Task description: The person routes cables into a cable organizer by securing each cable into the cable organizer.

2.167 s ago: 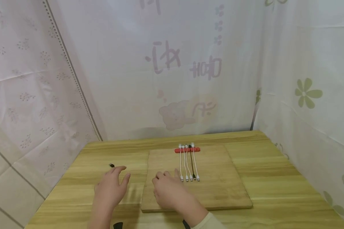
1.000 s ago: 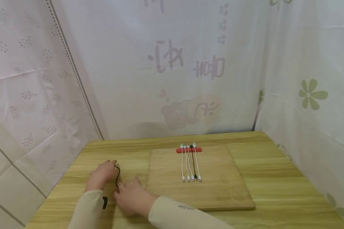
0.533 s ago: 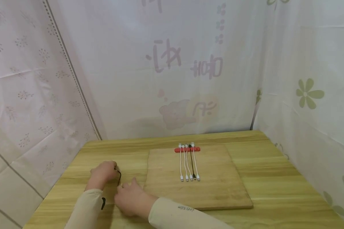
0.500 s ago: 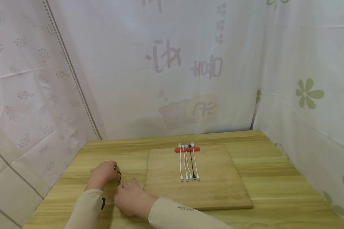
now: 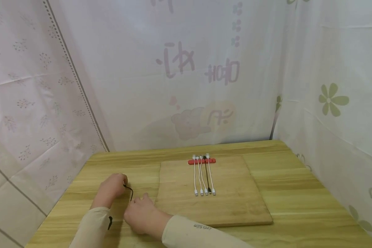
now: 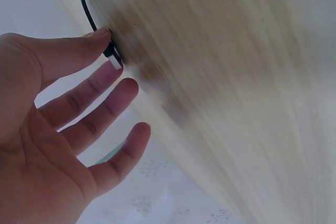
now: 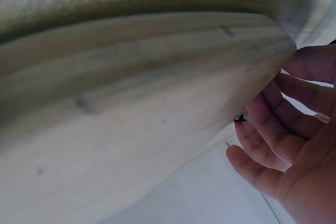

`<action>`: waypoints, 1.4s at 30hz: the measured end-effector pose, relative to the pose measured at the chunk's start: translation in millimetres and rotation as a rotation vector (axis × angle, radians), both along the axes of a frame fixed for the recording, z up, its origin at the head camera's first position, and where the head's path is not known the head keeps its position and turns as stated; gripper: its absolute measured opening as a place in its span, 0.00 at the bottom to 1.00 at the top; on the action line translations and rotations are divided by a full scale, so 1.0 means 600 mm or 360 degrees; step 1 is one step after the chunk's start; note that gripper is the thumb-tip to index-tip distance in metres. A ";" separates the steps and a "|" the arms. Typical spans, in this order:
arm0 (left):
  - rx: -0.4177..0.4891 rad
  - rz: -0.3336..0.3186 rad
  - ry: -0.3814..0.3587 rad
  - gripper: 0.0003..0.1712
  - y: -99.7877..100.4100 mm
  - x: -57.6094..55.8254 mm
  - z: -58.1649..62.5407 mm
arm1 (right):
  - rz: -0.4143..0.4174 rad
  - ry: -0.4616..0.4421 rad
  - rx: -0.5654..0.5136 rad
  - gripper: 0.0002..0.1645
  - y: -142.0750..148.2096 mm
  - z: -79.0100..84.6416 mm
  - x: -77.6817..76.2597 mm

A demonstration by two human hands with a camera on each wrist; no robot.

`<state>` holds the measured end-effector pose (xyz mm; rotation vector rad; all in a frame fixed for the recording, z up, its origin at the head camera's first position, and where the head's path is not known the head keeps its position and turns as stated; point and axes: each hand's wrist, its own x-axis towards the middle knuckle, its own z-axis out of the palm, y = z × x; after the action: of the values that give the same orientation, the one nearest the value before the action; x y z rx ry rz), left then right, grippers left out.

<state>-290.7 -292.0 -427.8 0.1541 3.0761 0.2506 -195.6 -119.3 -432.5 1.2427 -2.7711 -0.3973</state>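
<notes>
A black USB cable runs between my two hands on the left part of the table. With thumb and forefinger my left hand pinches its far end; in the left wrist view, the metal-tipped plug sticks out under the thumb. My right hand holds the near end, mostly hidden under its fingers; the right wrist view has a small black tip at the fingertips. To the right, several white cables and one black cable lie side by side in a red cable clip strip.
The wooden board bears the clip strip near its back edge; its left edge is just right of my right hand. Below it is the wood-grain table. Patterned white curtains hang behind and on both sides.
My right hand has moved left off the board to the loose black cable. My left hand has taken its far end. Over the last half second both hands have barely moved.
</notes>
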 end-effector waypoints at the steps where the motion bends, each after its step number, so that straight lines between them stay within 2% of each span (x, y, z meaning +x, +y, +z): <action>1: -0.0002 -0.0012 0.0006 0.12 -0.001 0.000 -0.001 | 0.0007 0.0000 0.0002 0.10 0.000 0.000 0.000; 9: -0.0015 -0.0039 0.0022 0.04 -0.010 0.000 0.001 | 0.0051 -0.0018 -0.0026 0.05 0.006 0.012 0.003; 14: 0.0037 -0.0014 0.0025 0.03 -0.014 0.004 0.013 | 0.0033 -0.0057 -0.0073 0.10 0.015 0.020 0.003; 16: 0.0051 -0.0020 0.0053 0.04 -0.017 0.006 0.019 | 0.0028 -0.0048 -0.0091 0.10 0.019 0.021 0.005; 20: 0.0048 -0.0057 0.0109 0.08 -0.018 0.006 0.030 | 0.0032 -0.0008 -0.0086 0.06 0.029 0.025 0.010; 25: 0.0029 -0.0074 0.0063 0.08 -0.013 0.004 0.047 | 0.0071 0.0035 -0.0098 0.03 0.040 0.035 0.018; 29: 0.0005 -0.0053 0.0035 0.08 -0.007 0.006 0.058 | 0.0175 0.0182 -0.0105 0.03 0.051 0.046 0.026; 33: 0.0004 -0.0077 0.0070 0.11 0.000 0.008 0.067 | 0.0246 0.0345 -0.0096 0.03 0.061 0.055 0.033; 39: 0.0002 -0.0100 0.0129 0.17 0.011 0.005 0.078 | 0.0200 0.0281 -0.0154 0.13 0.075 0.071 0.032; 42: 0.0000 -0.0097 0.0126 0.19 0.018 0.001 0.084 | 0.0190 0.0276 -0.0176 0.11 0.086 0.078 0.031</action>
<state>-290.3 -281.2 -377.3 0.2638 3.1435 0.2476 -177.2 -67.9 -385.9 1.2751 -2.5240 -0.3208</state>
